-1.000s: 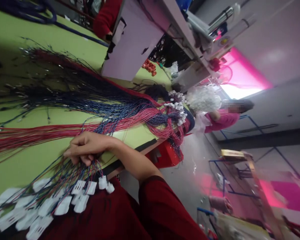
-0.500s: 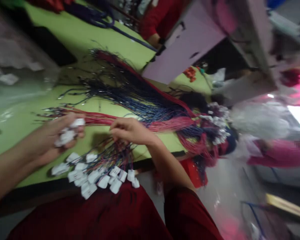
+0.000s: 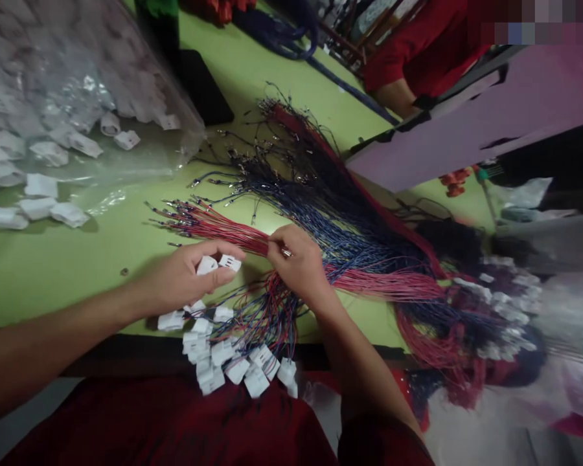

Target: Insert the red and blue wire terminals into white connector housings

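My left hand (image 3: 194, 275) is closed around a few white plastic connector housings. One connector housing (image 3: 230, 263), with dark slots facing up, sits between the thumb and fingertips. Just to its right, my right hand (image 3: 298, 262) is closed in a pinch, with small shiny metal wire ends showing at the curled fingers. Those fingers rest over the red wires (image 3: 238, 234), whose crimped tips fan out to the left. Below both hands lie finished-looking red and blue wires (image 3: 272, 310) joined to several white connectors (image 3: 223, 353) at the table's front edge.
A clear plastic bag (image 3: 140, 165) with many white housings lies at the left. Long blue wires (image 3: 301, 213) and pink-red wires (image 3: 388, 283) stretch to the right. A purple panel (image 3: 447, 123) stands behind; another person's arm (image 3: 396, 97) is beyond it. A black flat object (image 3: 206, 87) lies at the back.
The view has swung left, showing more of the bag. My left hand has come closer to my right, and one connector housing now sits at its fingertips. My right hand stays pinched over the wires.
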`<state>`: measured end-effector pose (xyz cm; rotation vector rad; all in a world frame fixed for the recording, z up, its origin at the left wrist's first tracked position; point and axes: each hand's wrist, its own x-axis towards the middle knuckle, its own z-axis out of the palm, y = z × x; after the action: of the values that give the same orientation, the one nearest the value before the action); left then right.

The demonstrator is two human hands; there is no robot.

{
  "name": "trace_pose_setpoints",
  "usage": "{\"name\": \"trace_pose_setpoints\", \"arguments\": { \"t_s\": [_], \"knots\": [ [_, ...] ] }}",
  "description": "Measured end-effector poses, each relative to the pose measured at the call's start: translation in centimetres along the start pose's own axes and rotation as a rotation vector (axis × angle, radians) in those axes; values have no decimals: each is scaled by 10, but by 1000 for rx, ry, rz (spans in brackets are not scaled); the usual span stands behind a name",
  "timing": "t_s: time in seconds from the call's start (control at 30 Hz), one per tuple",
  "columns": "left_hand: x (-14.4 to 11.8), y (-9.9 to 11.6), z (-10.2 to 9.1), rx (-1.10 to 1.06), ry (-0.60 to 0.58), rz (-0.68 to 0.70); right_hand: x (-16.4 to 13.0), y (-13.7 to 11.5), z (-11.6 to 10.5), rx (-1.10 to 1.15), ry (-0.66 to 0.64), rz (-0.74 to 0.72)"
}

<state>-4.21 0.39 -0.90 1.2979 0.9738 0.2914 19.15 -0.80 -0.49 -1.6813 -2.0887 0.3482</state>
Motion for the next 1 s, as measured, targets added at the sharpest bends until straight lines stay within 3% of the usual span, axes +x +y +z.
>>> {"name": "trace_pose_setpoints", "arguments": {
  "t_s": [0.1,0.2,0.27,0.33,0.4,0.53,0.6,0.8,1.0],
  "knots": [
    [1,-1,0,-7,4,-22,-5,2,-15,189,87,137],
    [2,0,2,56,20,13,-8,-18,-32,403,69,193],
    [4,2,4,50,16,67,-7,-41,-38,570,-20,117],
    [7,4,5,-35,10,101,-6,-60,-35,736,-188,18],
    [10,5,5,-141,19,73,-4,-67,-26,825,-254,34],
    [14,5,3,-391,62,-8,-3,-45,-4,644,16,312],
    [15,5,1,-494,55,-1,-3,-33,1,521,96,351],
    [16,5,-1,-607,41,-26,-5,-32,-7,447,74,181],
    [18,9,0,-685,47,-27,-12,-40,-8,395,63,152]
  ]
}}
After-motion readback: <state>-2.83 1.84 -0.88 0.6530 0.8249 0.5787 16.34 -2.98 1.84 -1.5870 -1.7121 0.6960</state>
